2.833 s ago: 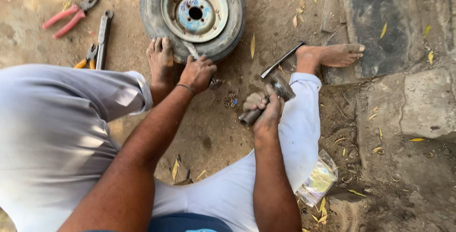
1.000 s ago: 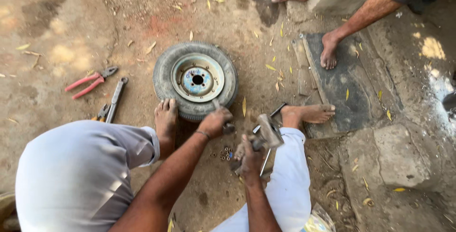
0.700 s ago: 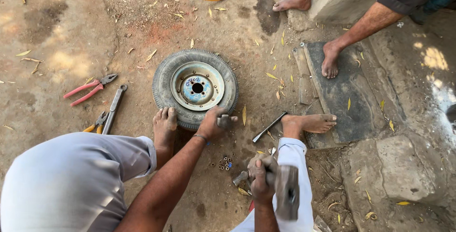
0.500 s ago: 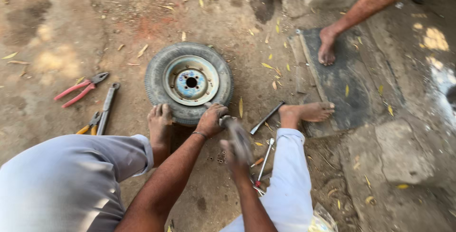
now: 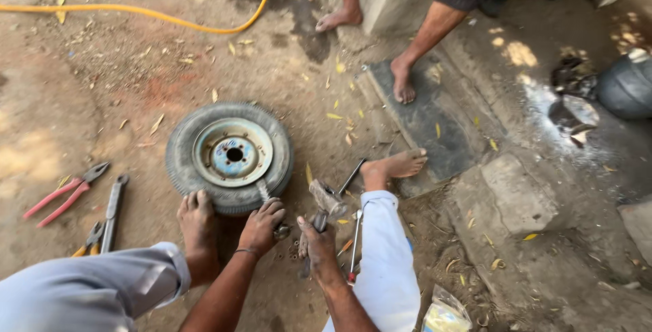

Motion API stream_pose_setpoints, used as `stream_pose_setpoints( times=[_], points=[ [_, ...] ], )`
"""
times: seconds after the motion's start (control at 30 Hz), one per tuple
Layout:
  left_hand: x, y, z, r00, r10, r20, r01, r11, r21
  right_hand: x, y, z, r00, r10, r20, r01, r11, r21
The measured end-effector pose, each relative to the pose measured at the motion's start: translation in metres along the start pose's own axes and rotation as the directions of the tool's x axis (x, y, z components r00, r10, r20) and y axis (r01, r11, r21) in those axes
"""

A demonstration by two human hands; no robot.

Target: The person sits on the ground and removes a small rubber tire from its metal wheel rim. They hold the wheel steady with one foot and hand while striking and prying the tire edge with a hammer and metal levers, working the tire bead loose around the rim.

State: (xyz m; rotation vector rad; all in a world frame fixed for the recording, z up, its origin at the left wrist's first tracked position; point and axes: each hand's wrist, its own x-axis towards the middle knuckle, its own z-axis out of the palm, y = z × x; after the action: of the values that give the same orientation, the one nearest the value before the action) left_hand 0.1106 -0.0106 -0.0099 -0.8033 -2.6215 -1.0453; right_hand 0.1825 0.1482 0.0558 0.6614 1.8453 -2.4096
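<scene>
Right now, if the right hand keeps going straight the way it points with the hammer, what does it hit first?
Probably the metal tool that the left hand holds against the tyre. The right hand aims the hammer up and left toward it; depth is unclear from one view.

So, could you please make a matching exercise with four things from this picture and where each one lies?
Things:
1. hammer
2. red-handled pliers
3. yellow hose
4. small wheel

Places:
a. across the dirt at the top
b. on the ground at the far left
c. in the right hand
d. flat on the ground, under the left foot, with the left hand at its edge

Pairs: 1-c, 2-b, 3-a, 4-d
</scene>
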Motion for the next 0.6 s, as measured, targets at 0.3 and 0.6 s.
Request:
stream_pose_setpoints(
  times=[0.3, 0.6],
  points=[
    [0.063, 0.025, -0.041, 0.951, -0.302, -0.066, 0.287, 0.942, -0.175, 0.009, 0.014, -0.017, 0.996, -0.001, -0.088, 0.010, 0.995, 0.100],
    [0.057, -0.006, -0.034, 0.928, -0.346, 0.134, 0.371, 0.867, -0.333, -0.006, -0.004, -0.024, 0.788, -0.594, 0.158, 0.615, 0.751, -0.240]
  ],
)
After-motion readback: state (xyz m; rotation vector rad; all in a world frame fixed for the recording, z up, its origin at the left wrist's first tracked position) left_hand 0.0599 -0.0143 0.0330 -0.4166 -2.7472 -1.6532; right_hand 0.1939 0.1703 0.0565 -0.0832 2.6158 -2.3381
